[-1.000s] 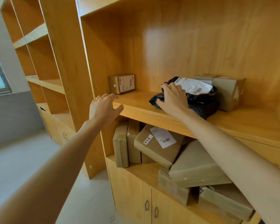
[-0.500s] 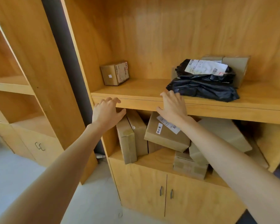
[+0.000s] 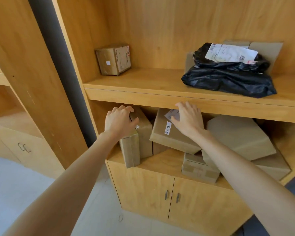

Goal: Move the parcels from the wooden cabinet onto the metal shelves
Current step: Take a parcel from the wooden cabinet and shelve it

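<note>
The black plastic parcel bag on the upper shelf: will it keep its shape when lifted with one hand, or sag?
The black plastic parcel bag would probably sag: its wrinkled film lies slumped flat on the wooden shelf. The glossy surface may be slippery. A second black bag with a white label rests on it and might slide off.

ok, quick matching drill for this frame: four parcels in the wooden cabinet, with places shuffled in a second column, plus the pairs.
Things:
1. small labelled box
2. black poly bags
3. upright narrow box
4. tilted box

Places:
A. lower shelf, under the right hand
B. upper shelf, right
C. lower shelf, far left, at the left hand
D. upper shelf, left

Pairs: 1-D, 2-B, 3-C, 4-A
</note>
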Action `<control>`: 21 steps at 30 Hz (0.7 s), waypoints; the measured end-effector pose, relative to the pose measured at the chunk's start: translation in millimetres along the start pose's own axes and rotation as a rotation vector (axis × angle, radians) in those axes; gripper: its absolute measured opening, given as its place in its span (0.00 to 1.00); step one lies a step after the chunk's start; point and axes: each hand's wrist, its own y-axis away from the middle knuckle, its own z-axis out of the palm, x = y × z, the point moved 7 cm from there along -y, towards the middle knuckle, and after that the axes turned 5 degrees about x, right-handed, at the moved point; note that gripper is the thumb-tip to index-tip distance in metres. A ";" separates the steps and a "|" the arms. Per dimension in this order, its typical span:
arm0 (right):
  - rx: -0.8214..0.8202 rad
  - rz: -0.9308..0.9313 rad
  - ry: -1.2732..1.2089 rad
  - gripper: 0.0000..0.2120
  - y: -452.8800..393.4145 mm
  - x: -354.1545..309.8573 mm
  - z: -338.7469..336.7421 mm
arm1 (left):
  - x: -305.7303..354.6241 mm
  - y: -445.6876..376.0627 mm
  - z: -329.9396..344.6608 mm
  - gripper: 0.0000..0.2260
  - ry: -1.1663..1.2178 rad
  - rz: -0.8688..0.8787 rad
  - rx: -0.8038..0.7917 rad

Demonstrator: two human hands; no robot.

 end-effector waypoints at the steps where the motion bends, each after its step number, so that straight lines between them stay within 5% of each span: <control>1: -0.022 0.014 0.004 0.21 1.5 4.8 7.6 | 1.0 -3.9 7.1 0.20 0.002 0.008 -0.009; 21: -0.132 0.380 0.070 0.31 4.7 118.6 129.4 | 27.8 -64.3 179.9 0.22 0.094 0.131 -0.135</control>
